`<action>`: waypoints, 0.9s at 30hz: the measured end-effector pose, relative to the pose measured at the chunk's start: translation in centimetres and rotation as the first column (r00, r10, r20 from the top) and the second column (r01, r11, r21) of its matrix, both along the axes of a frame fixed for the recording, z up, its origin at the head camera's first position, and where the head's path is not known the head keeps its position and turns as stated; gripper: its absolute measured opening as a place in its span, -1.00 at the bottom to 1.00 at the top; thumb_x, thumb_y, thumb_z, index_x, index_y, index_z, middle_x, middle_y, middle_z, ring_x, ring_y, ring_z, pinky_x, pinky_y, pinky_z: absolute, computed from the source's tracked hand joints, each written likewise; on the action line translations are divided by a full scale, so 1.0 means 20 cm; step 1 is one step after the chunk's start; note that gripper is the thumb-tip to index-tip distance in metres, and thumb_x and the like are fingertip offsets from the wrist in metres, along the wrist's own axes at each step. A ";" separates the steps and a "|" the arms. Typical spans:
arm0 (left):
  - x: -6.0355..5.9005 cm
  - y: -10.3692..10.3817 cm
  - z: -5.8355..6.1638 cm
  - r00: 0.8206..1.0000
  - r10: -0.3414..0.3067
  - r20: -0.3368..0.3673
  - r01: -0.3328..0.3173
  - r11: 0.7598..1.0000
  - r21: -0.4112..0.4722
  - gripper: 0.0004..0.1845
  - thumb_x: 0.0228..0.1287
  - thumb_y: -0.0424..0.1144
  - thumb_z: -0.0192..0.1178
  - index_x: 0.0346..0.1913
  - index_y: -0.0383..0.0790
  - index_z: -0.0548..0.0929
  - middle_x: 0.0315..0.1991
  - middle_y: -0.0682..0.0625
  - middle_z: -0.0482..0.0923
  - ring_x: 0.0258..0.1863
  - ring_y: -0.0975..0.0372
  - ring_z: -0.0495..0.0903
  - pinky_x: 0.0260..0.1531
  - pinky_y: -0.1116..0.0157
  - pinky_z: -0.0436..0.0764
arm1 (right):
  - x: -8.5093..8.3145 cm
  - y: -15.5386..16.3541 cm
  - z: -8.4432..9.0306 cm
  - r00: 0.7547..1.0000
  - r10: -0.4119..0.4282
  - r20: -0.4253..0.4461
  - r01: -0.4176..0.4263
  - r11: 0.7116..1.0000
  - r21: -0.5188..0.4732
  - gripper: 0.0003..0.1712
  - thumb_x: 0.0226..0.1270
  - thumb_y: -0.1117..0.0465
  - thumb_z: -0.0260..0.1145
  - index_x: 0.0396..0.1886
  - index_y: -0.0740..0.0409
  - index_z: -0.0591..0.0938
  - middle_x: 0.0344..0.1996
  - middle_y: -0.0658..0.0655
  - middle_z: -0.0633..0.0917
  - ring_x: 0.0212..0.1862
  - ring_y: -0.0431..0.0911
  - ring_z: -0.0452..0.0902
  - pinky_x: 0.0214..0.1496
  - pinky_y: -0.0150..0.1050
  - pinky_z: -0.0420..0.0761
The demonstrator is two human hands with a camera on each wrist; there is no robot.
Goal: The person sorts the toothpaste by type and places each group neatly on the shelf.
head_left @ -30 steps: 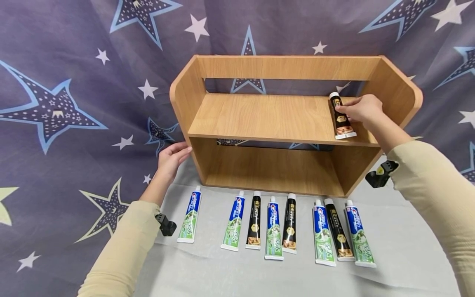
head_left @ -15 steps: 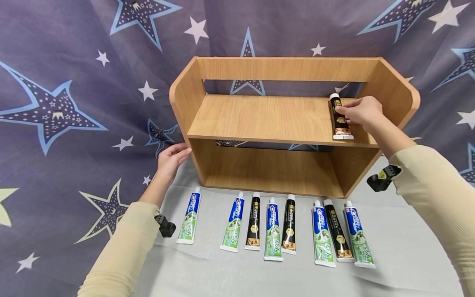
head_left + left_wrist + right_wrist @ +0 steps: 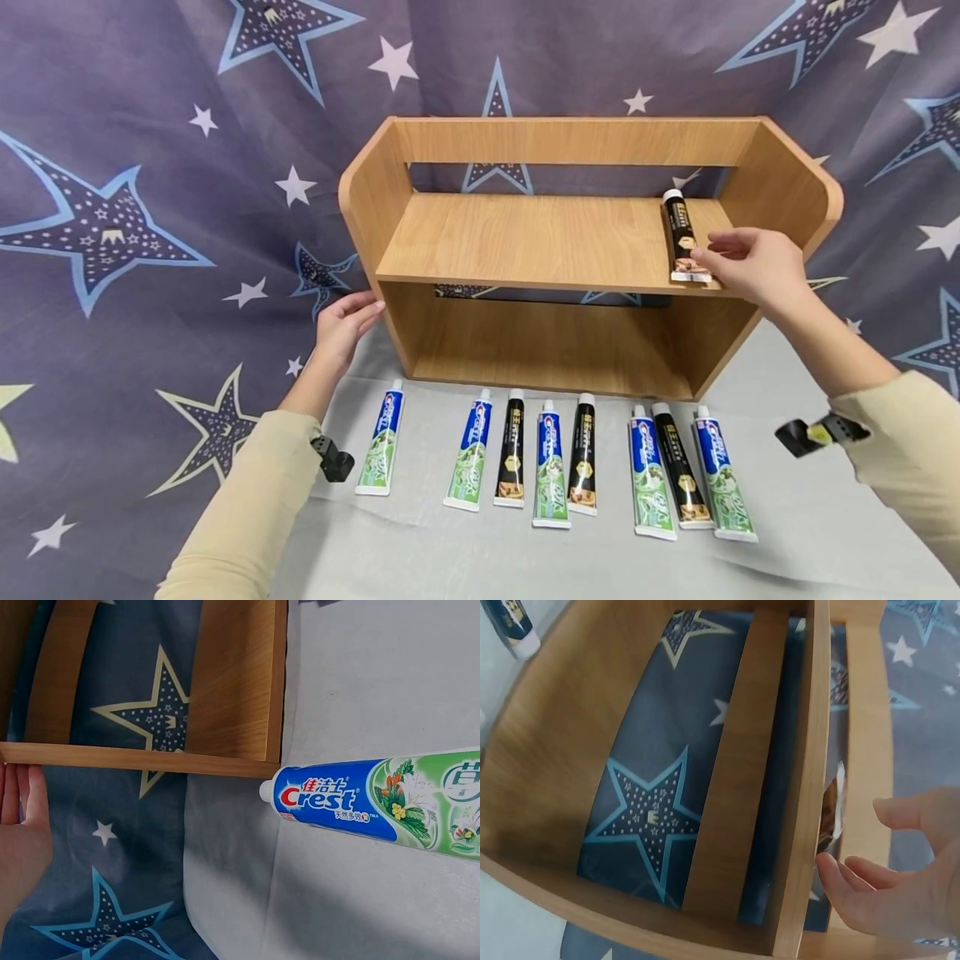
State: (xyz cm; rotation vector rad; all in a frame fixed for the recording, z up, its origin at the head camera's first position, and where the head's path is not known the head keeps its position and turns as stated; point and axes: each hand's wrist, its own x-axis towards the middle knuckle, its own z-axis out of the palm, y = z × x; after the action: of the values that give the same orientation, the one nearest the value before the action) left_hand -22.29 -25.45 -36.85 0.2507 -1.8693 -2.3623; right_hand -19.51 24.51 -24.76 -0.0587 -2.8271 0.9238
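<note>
So you've got one black tube (image 3: 681, 237) lying flat on the upper board of the wooden shelf (image 3: 540, 242), over at the right end, cap toward the back and crimped end right at the front edge. Your right hand (image 3: 753, 262) is just beside that crimped end with the fingers loose and spread, not wrapped around anything. In the right wrist view the fingertips (image 3: 840, 874) sit next to the tube's foil end, and I can't tell whether they actually touch it. Your left hand (image 3: 341, 321) lies flat and relaxed against the outside of the shelf's left wall, fingers straight, holding nothing.

Going by how things lie, I'd say you're barely started: one tube up, eight down. The row on the grey mat (image 3: 810, 500) runs a blue-green tube (image 3: 382, 440) off on its own at the left, then another blue-green one (image 3: 469, 453), a black one (image 3: 512, 450), a blue-green (image 3: 551, 463), a black (image 3: 583, 454), and a tight trio at the right, blue-green (image 3: 649, 473), black (image 3: 679, 467), blue-green (image 3: 722, 473).

Nothing much stands in the way. The rest of the upper board is bare wood, and the lower bay looks open too. Star-print cloth (image 3: 135, 208) hangs behind and around the shelf. The trio's tubes are packed close, so grabbing the middle one may nudge its neighbours.
</note>
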 end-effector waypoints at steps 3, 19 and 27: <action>0.01 0.00 0.00 1.000 0.007 0.002 -0.007 1.000 0.009 -0.75 0.18 -0.54 0.23 -0.41 -0.06 0.67 -0.43 0.16 0.69 -0.39 0.42 0.70 -0.16 0.49 0.70 | 0.09 0.01 -0.03 0.999 0.001 -0.032 -0.001 1.000 -0.014 -0.30 0.27 -0.20 0.25 0.14 0.27 0.55 0.04 0.42 0.63 -0.46 -0.71 0.26 -0.45 -0.66 0.38; 0.01 0.00 0.00 1.000 0.006 -0.012 -0.006 1.000 0.017 -0.72 0.19 -0.55 0.20 -0.42 -0.05 0.68 -0.44 0.17 0.69 -0.39 0.43 0.70 -0.14 0.50 0.70 | 0.39 0.13 -0.45 0.998 0.000 -0.070 -0.013 0.984 -0.175 -0.50 0.34 0.03 0.27 0.07 0.35 0.57 -0.47 -0.71 0.40 -0.36 -0.78 0.31 -0.42 -0.73 0.46; 0.01 0.01 0.00 1.000 0.013 -0.022 -0.013 1.000 0.013 -0.71 0.20 -0.56 0.19 -0.42 -0.04 0.69 -0.45 0.17 0.70 -0.39 0.43 0.70 -0.19 0.51 0.70 | 0.42 0.24 -0.73 0.993 -0.016 0.113 0.032 0.989 -0.142 -0.48 0.35 0.04 0.25 0.03 0.44 0.56 -0.37 0.08 0.77 -0.44 -0.68 0.34 -0.47 -0.57 0.51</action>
State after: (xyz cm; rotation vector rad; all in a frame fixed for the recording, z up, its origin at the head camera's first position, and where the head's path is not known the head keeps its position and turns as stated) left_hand -22.13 -25.19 -36.78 0.2359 -1.8381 -2.3591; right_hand -11.13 29.35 -39.30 -0.1673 -2.8480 1.1527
